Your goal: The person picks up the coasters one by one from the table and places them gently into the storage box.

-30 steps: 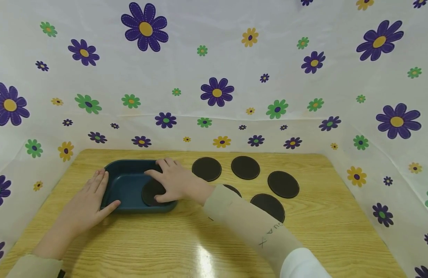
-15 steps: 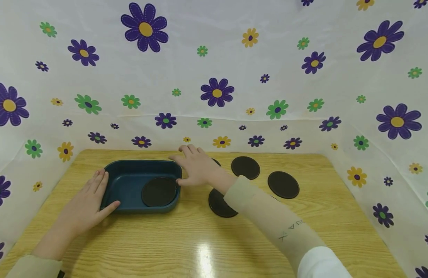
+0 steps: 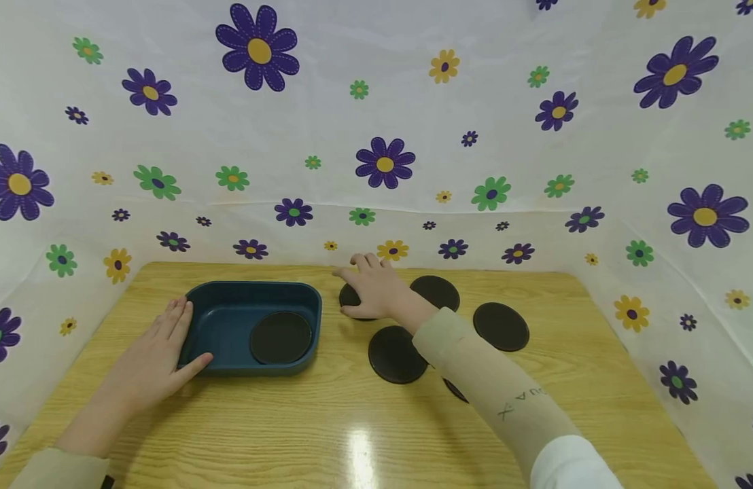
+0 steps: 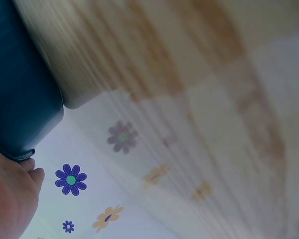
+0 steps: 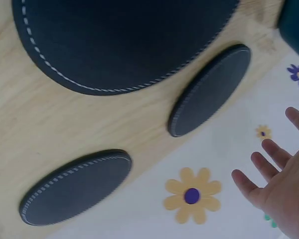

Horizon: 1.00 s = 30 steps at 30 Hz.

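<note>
A dark blue rectangular tray point(image 3: 248, 371) stands on the left of the table in the head view. One round black coaster point(image 3: 281, 338) lies flat inside its right half. My left hand point(image 3: 147, 356) rests against the tray's left side, fingers straight along the wall and thumb near the front left corner. My right hand point(image 3: 379, 288), fingers spread, is above the back left coaster point(image 3: 348, 297) and partly covers it. In the right wrist view, that hand point(image 5: 286, 189) holds nothing, and stitched edges show on the coasters point(image 5: 209, 92).
More black coasters lie to the right: a front one point(image 3: 397, 354), a back one point(image 3: 436, 291), a far right one point(image 3: 501, 327) and another point(image 3: 456, 391) mostly hidden under my right forearm. A flowered white cloth point(image 3: 327, 102) surrounds the wooden table point(image 3: 327, 435) behind and at the sides.
My right hand has left the coaster inside the tray and moved right, out over the back left coaster. My left hand has stayed on the tray.
</note>
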Available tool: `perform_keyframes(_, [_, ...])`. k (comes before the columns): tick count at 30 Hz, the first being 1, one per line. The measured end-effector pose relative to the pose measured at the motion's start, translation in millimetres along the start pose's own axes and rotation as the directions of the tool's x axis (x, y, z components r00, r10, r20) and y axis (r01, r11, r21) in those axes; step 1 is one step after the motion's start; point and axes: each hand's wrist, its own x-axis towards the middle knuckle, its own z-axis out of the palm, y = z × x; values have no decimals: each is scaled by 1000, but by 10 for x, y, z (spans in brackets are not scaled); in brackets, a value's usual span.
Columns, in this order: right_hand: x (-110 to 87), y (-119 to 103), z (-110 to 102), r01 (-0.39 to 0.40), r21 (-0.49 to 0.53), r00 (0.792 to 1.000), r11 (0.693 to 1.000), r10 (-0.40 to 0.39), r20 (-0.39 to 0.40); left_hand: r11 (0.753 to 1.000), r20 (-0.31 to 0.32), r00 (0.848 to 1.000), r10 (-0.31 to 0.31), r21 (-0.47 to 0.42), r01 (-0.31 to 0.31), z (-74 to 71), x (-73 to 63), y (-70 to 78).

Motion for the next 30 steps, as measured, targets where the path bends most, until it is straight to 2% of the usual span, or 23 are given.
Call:
perform_keyframes(10, [15,80,195,-64,-23,996,998,65,54,1000,5,1000,-6,1,6,-6,2,15])
perform_keyframes(20, [83,113,377,-97,46,992,994,93,79,1000,-41,999,12,9,-12,39,-2,-15])
perform_keyframes(30, [104,135,457,-115,64,989,991,108,96,1000,-38,999,0,-3,-1,38,-4,-7])
